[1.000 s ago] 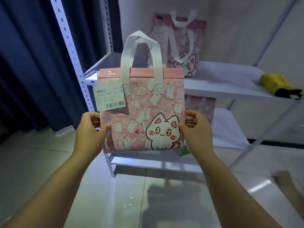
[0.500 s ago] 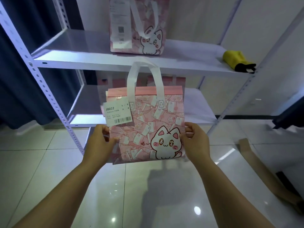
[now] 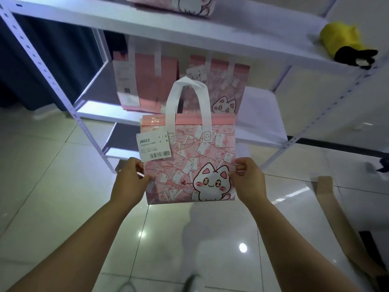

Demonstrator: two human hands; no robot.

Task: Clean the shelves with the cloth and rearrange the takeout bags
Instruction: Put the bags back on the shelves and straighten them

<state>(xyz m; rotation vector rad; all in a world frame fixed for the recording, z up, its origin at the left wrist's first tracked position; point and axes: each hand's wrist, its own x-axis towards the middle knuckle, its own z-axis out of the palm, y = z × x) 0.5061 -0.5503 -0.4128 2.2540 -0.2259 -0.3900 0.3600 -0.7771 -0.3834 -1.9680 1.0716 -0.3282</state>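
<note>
Between left hand point(image 3: 131, 180) and right hand point(image 3: 249, 180), both clamped on its sides, upright pink takeout bag point(image 3: 187, 165).

Top-shelf bag point(image 3: 174, 6): cut off by upper frame edge, only base visible. Held bag point(image 3: 189, 161) hides lower parts of two rear bags point(image 3: 223, 85) on mid shelf. Tag point(image 3: 154, 145): small print illegible below "J8022". Yellow cloth point(image 3: 341, 37): blurred. Fingers point(image 3: 139, 165) partly behind bag edge.

Four pink takeout bags point(image 3: 189, 161) — one yellow cloth point(image 3: 341, 39) — two hands point(image 3: 130, 182).
</note>
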